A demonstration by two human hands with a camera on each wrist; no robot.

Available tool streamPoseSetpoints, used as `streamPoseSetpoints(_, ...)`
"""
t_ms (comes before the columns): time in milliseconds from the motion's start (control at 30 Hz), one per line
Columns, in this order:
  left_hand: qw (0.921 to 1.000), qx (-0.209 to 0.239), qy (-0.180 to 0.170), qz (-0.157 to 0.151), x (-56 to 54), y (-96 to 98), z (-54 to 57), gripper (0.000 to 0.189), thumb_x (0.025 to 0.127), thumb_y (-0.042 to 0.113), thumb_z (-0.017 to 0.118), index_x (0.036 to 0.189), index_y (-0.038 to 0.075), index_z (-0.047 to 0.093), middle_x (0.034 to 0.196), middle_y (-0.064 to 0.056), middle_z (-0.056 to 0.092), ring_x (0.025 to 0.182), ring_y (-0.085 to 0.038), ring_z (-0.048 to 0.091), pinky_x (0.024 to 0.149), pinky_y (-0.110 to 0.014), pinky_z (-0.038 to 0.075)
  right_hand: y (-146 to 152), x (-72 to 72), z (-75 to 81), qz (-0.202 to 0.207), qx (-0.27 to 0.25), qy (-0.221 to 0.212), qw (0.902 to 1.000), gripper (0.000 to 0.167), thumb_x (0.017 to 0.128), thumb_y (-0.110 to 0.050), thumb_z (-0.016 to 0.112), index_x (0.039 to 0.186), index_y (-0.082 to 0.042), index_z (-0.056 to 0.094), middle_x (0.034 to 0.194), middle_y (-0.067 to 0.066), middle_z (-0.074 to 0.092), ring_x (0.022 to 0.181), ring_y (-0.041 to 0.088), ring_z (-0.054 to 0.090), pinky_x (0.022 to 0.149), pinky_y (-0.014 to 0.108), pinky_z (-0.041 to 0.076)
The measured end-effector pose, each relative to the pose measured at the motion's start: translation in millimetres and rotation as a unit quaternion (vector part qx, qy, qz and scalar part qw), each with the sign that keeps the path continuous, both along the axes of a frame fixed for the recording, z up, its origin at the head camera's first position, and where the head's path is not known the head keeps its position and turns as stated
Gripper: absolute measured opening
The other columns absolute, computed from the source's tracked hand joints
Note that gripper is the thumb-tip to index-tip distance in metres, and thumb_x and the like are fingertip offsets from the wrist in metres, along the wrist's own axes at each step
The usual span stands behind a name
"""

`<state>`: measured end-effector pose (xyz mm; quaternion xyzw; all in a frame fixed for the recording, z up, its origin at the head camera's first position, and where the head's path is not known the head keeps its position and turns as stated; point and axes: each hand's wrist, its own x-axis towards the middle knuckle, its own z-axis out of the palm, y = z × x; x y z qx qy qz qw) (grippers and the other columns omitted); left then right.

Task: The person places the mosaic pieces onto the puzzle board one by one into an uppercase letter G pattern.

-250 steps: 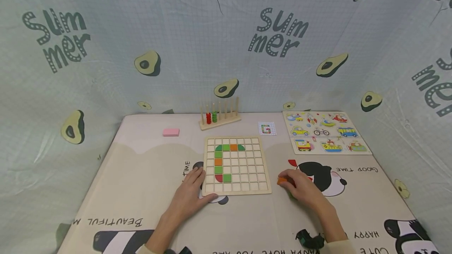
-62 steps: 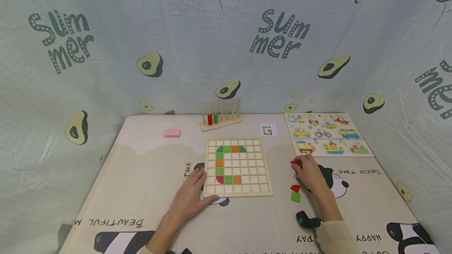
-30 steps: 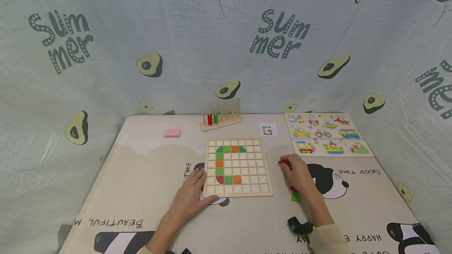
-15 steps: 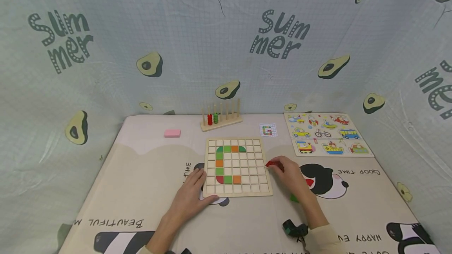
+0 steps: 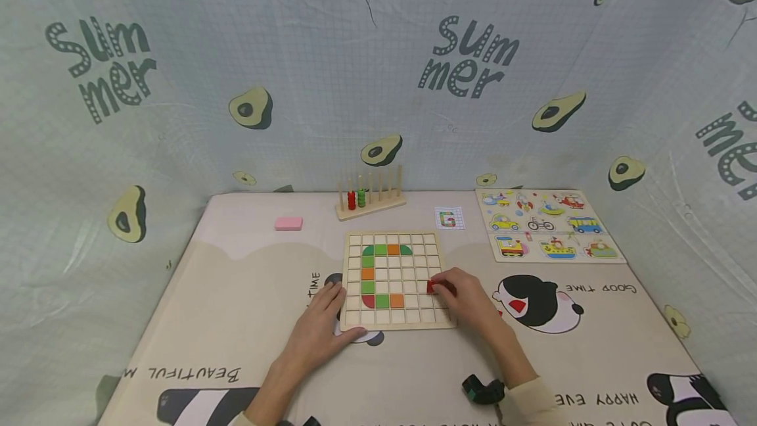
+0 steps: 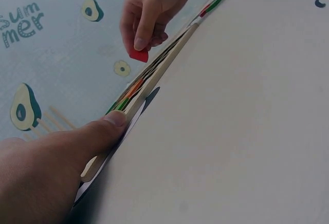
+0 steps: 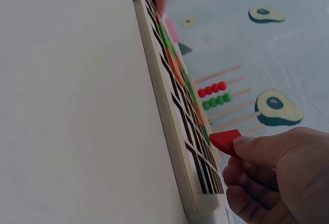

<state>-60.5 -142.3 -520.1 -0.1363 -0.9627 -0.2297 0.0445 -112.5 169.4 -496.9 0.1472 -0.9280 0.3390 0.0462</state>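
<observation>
A wooden grid board (image 5: 405, 328) lies on the table, with green, orange and red tiles set in some of its squares. My right hand (image 5: 467, 298) pinches a red tile (image 7: 224, 140) between thumb and forefinger, above the board's right part. One side of that tile is curved. At the board's left edge rests my left hand (image 5: 319, 321), its fingers fairly straight. Its thumb touches the board's near edge in the left wrist view. Beyond the board, a small card (image 5: 449, 218) shows a coloured pattern on a grid.
At the back stands a peg rack (image 5: 372, 206) with red and green beads. A pink block (image 5: 288, 223) lies to its left, a vehicle picture puzzle (image 5: 550, 225) at the far right. Loose red and green pieces (image 6: 211, 6) lie right of the board, mostly hidden by my right arm.
An orange tile has come into the board's bottom row of tiles. My right hand picked up a red tile at the right and carried it left over the board. The left hand stayed put.
</observation>
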Motion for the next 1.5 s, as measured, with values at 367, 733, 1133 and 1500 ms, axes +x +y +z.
streamPoseSetpoints(367, 1.0, 0.003, -0.001, -0.001, -0.7, -0.2, 0.6, 0.091, 0.079, 0.061, 0.075, 0.145, 0.003, 0.052, 0.153, -0.014, 0.049, 0.146, -0.032, 0.042, 0.117, -0.046, 0.042, -20, 3.5, -4.5, 0.046, 0.0, -0.042, 0.998, 0.012, 0.092, -0.016, 0.073, 0.104, -0.017, 0.072, 0.095, -0.009, 0.068, 0.083, 0.007, 0.056, 0.076, 0.019, 0.055)
streamPoseSetpoints(733, 1.0, -0.002, -0.003, 0.0, -1.0, 0.1, 0.2, 0.091, 0.079, 0.062, 0.075, 0.145, 0.004, 0.052, 0.153, -0.013, 0.049, 0.146, -0.032, 0.041, 0.117, -0.046, 0.043, -28, 3.2, -6.3, 0.063, 0.023, -0.057, 0.9962, 0.01, 0.092, -0.02, 0.073, 0.101, -0.019, 0.074, 0.092, -0.011, 0.066, 0.081, 0.007, 0.053, 0.072, 0.018, 0.051)
streamPoseSetpoints(1133, 1.0, -0.002, -0.007, 0.001, -0.9, 0.3, 1.1, 0.091, 0.079, 0.062, 0.074, 0.145, 0.004, 0.051, 0.154, -0.014, 0.048, 0.146, -0.032, 0.041, 0.116, -0.047, 0.043, -34, 3.9, -7.2, 0.059, 0.054, -0.032, 0.9962, 0.014, 0.091, -0.019, 0.074, 0.103, -0.014, 0.078, 0.09, -0.009, 0.064, 0.08, 0.005, 0.053, 0.072, 0.02, 0.051)
streamPoseSetpoints(1500, 1.0, 0.0, -0.006, -0.002, -1.5, -0.5, 0.0, 0.091, 0.079, 0.063, 0.074, 0.145, 0.004, 0.052, 0.154, -0.013, 0.048, 0.146, -0.033, 0.041, 0.117, -0.047, 0.043, -32, 4.3, -9.7, 0.08, 0.042, -0.034, 0.9954, 0.024, 0.088, -0.022, 0.077, 0.11, -0.012, 0.079, 0.094, -0.01, 0.056, 0.087, 0.006, 0.052, 0.075, 0.018, 0.051)
